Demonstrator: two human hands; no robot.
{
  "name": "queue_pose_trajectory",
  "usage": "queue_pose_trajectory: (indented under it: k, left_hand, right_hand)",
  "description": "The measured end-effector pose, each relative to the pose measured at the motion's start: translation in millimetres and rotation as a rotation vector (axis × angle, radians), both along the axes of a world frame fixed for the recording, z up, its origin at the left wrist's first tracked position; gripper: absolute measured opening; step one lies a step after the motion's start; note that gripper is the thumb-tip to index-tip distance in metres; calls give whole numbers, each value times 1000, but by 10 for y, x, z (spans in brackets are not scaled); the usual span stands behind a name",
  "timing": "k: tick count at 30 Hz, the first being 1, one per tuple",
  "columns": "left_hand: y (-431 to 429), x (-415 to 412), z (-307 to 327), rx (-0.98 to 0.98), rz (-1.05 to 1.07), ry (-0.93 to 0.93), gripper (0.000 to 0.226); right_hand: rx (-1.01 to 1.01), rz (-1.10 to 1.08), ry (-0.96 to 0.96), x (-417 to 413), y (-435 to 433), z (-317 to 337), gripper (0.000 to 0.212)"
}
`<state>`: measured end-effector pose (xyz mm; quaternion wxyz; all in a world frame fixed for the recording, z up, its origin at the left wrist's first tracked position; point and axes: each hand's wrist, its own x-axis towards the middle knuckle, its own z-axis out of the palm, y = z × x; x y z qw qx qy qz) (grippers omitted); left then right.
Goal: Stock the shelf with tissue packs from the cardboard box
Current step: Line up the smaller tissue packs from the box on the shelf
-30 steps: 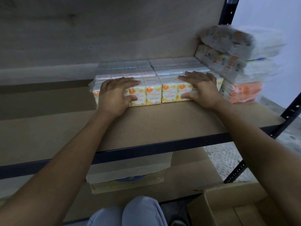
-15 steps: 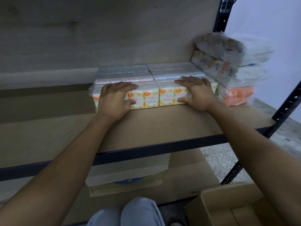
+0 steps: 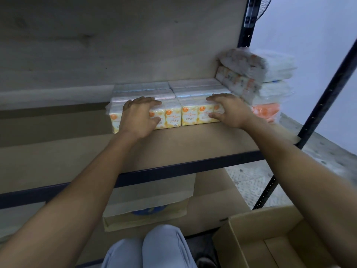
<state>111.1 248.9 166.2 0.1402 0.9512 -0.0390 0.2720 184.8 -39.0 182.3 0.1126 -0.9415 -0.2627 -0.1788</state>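
Observation:
Two wrapped blocks of yellow-and-white tissue packs stand side by side on the wooden shelf (image 3: 193, 146), toward its back. My left hand (image 3: 139, 117) lies over the front of the left block (image 3: 172, 118), fingers flat on top and thumb against the front face. In the same way my right hand (image 3: 229, 111) covers the right block (image 3: 192, 117). The open cardboard box (image 3: 249, 229) sits on the floor at the lower right; the part of its inside in view shows only bare cardboard.
A stack of three larger wrapped tissue bundles (image 3: 270, 89) stands at the shelf's right end, touching the right block. A dark metal upright (image 3: 247, 26) rises behind the stack. A paper-wrapped package (image 3: 146, 202) rests on the lower shelf. My knees (image 3: 154, 248) are below.
Both hands stay pressed on the two blocks, which sit slightly deeper on the shelf. My head has shifted, so the view has moved a little.

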Motion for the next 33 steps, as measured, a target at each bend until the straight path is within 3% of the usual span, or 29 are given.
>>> queue_pose_trajectory:
  k: [11, 17, 24, 33]
  left_hand:
    - [-759, -741, -73, -86, -169, 5, 37]
    - [-1478, -1115, -278, -176, -341, 60, 33]
    - [-2291, -1426, -699, -142, -515, 120, 33]
    - [-3073, -1603, -1511, -161, -619, 440, 40]
  right_hand:
    - [145, -95, 87, -1073, -403, -74, 45]
    - [200, -190, 124, -1675, -889, -398, 42]
    - [144, -336, 165, -2225, -1559, -974, 39]
    - [91, -526, 374, -2603, -2326, -1878, 41]
